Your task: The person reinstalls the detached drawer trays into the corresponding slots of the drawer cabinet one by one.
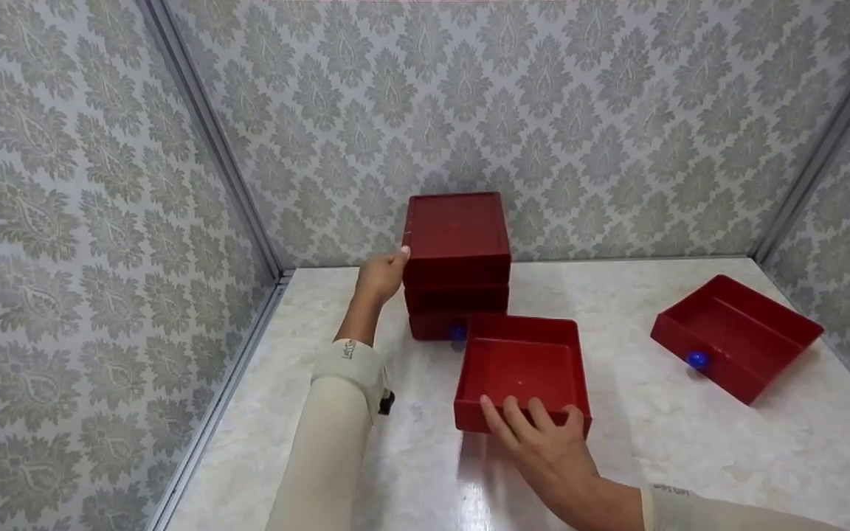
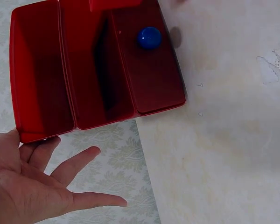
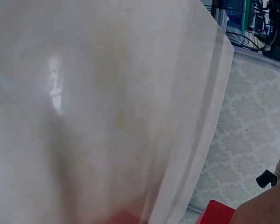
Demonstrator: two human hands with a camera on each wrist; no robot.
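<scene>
A dark red drawer cabinet point(image 1: 456, 228) stands near the back wall; its top and middle slots point(image 2: 91, 70) are without drawers. Its bottom drawer point(image 2: 151, 70), with a blue knob point(image 2: 149, 38), is in place. My left hand point(image 1: 382, 276) grips the cabinet's upper left corner, thumb at the top edge; in the left wrist view the other fingers point(image 2: 77, 163) spread along the side. My right hand point(image 1: 549, 450) holds a red drawer point(image 1: 521, 369) by its near wall, fingertips over the rim. That drawer appears raised above the table, in front of the cabinet. Its knob is not visible.
Another red drawer point(image 1: 753, 321) with a blue knob point(image 1: 697, 360) lies at the right on the pale table point(image 1: 654, 457). Patterned panels point(image 1: 469, 103) enclose the back and sides. Beyond the table edge, the right wrist view shows cables and equipment point(image 3: 256, 23).
</scene>
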